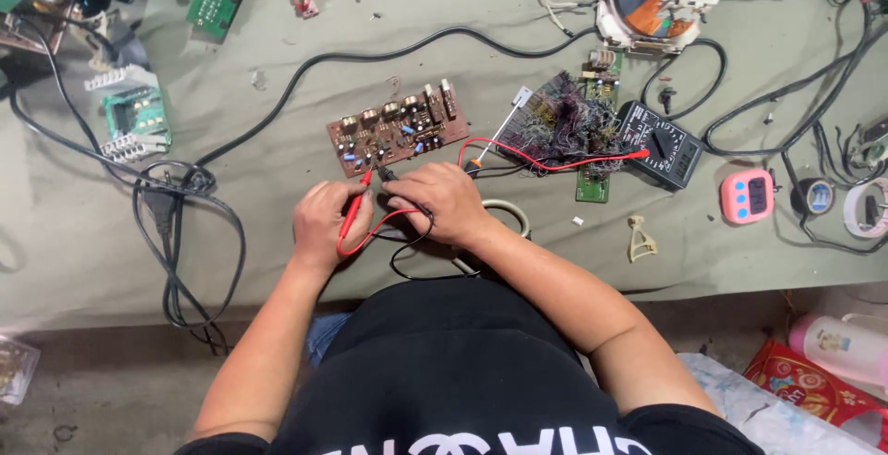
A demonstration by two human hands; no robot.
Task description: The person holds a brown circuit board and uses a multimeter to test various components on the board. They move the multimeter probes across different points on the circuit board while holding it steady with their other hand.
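Far to the left of the brown circuit board [397,129], a small green board with white heat sinks [132,116] lies on the grey-green cloth [573,242], and a black power cable [176,224] loops down just below it. My left hand [326,222] sits just below the brown circuit board, fingers clenched around the red probe [354,207], its tip touching the board's lower edge. My right hand [442,200] is beside it, also just under the board, fingers pinched on the black probe [390,178], whose tip meets the board right next to the red one. The red and black leads curl beneath my hands. Right of the board lies a screwdriver with an orange handle [490,141], then a tangle of fine wires over a green board [566,122]. Further right of the board sits the black multimeter [662,143], the red lead plugged into it, and beyond that a pink timer [746,196]
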